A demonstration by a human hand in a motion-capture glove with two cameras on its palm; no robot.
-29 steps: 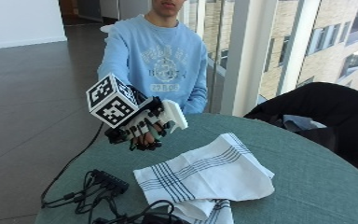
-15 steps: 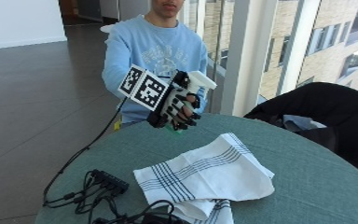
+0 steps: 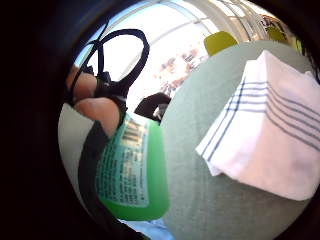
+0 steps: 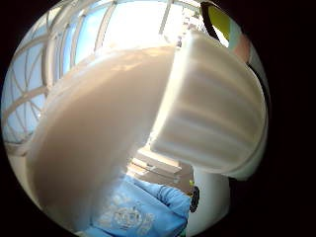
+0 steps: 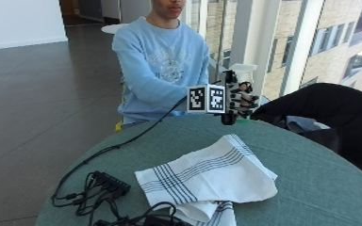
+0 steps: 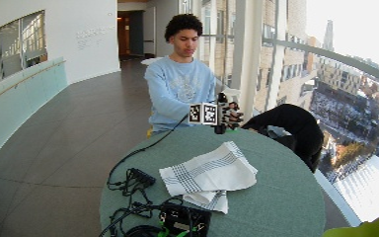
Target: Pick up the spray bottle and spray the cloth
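My gloved right hand (image 5: pixel 241 99) grips the spray bottle upright in the air, above the far edge of the round table (image 5: pixel 306 179). The bottle's white spray head (image 5: pixel 242 69) sticks up over the fingers. In the thumb side palm view that white head (image 4: pixel 212 108) fills most of the picture. The green labelled bottle body (image 3: pixel 132 170) lies against the palm, with bare fingertips (image 3: pixel 95 107) curled beside it. A white cloth with dark stripes (image 5: pixel 206 176) lies folded in the middle of the table, below and in front of the hand; the cloth (image 3: pixel 270 135) also shows past the bottle.
A black power strip with tangled cables (image 5: pixel 105 183) lies at the table's near left. A black jacket over a chair (image 5: pixel 319 106) stands at the far right edge. A dark device (image 6: pixel 183 219) sits at the near edge. Windows run behind the person.
The hand with the bottle has risen and moved right, from over the table's left side to above its far edge, turning as it went. The cloth has stayed put.
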